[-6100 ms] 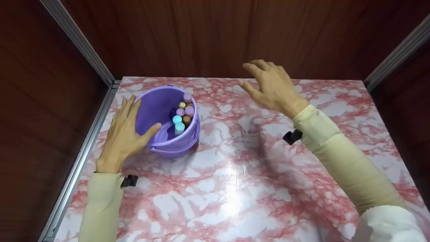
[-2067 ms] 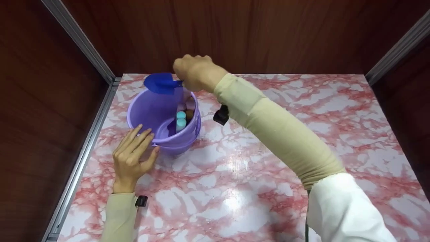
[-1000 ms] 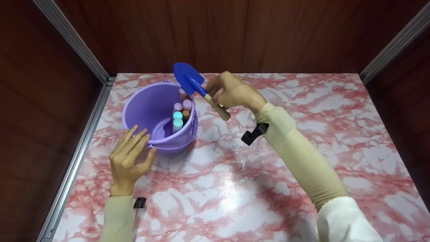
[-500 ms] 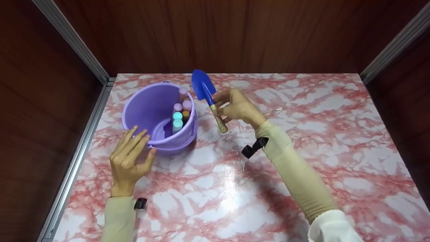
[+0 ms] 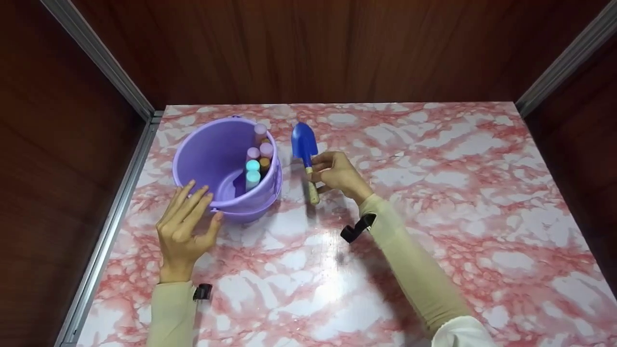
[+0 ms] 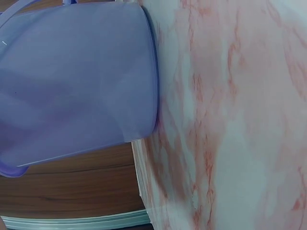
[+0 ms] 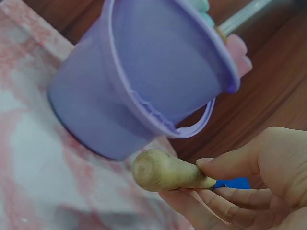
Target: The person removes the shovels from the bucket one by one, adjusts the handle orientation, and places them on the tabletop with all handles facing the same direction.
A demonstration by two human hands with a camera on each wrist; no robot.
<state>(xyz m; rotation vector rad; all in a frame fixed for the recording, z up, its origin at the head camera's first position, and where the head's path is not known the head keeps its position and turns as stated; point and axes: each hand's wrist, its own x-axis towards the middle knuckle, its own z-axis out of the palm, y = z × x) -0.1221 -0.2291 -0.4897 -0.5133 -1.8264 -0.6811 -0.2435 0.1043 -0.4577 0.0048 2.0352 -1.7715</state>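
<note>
My right hand (image 5: 340, 174) pinches a small trowel (image 5: 304, 142) by its pale wooden handle, thumb on one side and fingers on the other. The trowel's blue blade points to the back of the table, and the handle's butt faces the front. In the right wrist view the wooden handle (image 7: 163, 171) shows between thumb and fingers, with most of the blade hidden. To the left stands a purple bucket (image 5: 202, 154). My left hand (image 5: 182, 233) has its extended fingers at the bucket's near-left rim; the left wrist view shows the bucket's outer wall (image 6: 81, 81).
Several round-ended handles, lilac, turquoise (image 5: 253, 177) and brown, stand in the bucket's right side. The bucket's own handle (image 5: 262, 210) hangs down its front. Dark wooden panels (image 5: 308, 53) enclose the marbled red and white table (image 5: 458, 193) at the back and sides.
The right hand came over from the right, lifted the trowel out above the bucket, then carried it rightward and lower, turning the blade towards the back. The left hand slid down to the near rim.
</note>
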